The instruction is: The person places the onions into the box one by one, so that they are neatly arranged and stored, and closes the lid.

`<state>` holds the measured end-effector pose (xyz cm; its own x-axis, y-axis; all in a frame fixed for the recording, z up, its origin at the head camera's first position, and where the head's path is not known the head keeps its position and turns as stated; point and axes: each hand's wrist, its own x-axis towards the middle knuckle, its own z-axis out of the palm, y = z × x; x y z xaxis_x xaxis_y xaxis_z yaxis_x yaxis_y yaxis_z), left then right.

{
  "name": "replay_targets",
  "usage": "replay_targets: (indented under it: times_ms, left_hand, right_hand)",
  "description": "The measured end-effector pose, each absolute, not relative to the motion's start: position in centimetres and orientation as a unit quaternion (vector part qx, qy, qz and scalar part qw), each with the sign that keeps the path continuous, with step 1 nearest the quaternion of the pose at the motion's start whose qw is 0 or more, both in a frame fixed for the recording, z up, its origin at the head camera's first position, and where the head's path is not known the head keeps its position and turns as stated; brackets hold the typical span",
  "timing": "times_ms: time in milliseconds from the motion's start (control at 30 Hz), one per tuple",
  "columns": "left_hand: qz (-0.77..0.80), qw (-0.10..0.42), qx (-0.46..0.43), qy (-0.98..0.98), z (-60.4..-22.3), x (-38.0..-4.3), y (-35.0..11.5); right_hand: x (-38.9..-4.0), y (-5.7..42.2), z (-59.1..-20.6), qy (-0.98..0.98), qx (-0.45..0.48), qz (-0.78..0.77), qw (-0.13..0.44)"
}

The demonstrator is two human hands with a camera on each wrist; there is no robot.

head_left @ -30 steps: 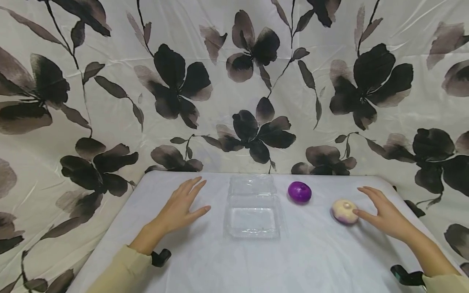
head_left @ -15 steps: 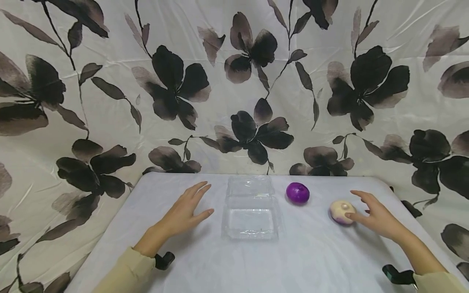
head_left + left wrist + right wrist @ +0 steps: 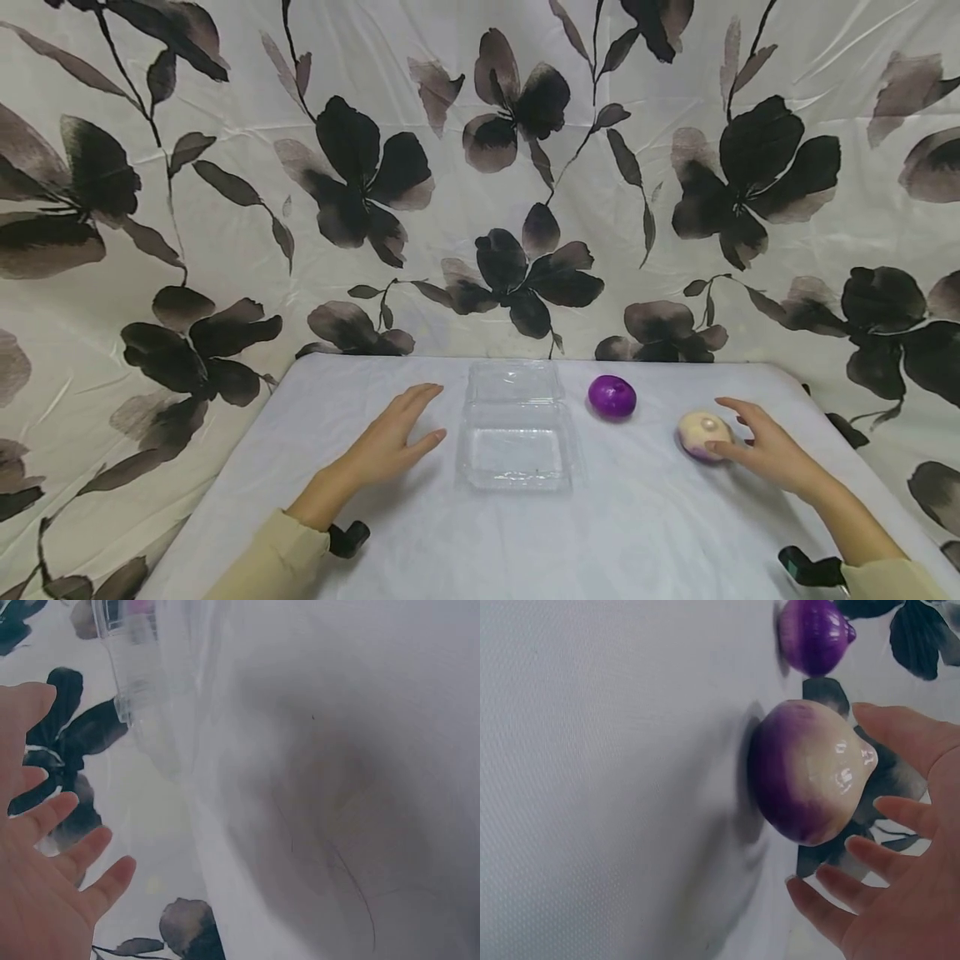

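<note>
A round onion-like thing, cream on top and purple below (image 3: 703, 434), sits on the table at the right. My right hand (image 3: 776, 450) hovers beside it with fingers spread; in the right wrist view the thumb and fingers stand around the glossy cream-and-purple onion (image 3: 814, 772), apart from it. Behind and to its left lies a purple onion (image 3: 612, 397). In the middle stands a clear plastic clamshell box (image 3: 515, 454), its lid (image 3: 514, 383) laid back. To the left of the box, my left hand (image 3: 390, 440) is held over the table, fingers extended, holding nothing.
A white cloth covers the table (image 3: 637, 533). Right behind its far edge hangs a white curtain with dark flowers (image 3: 517, 183). Each wrist bears a small black camera, the left one (image 3: 348, 539) and the right one (image 3: 810, 568).
The left hand has drifted right toward the clear box. My right hand has moved a little left, closer over the cream-and-purple onion. Onions and box stay in place.
</note>
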<state>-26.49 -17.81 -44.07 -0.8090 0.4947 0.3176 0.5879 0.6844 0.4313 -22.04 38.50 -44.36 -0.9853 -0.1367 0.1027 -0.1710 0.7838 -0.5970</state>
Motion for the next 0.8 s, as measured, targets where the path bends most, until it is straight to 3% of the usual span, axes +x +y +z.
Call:
replay_targets:
  times_ms: [800]
  left_hand:
    - [-0.358,0.006,-0.249,-0.9,-45.0,-26.0,-16.4]
  right_hand:
    - [-22.6,37.9,-45.6,-0.943,0.076,0.324,0.023]
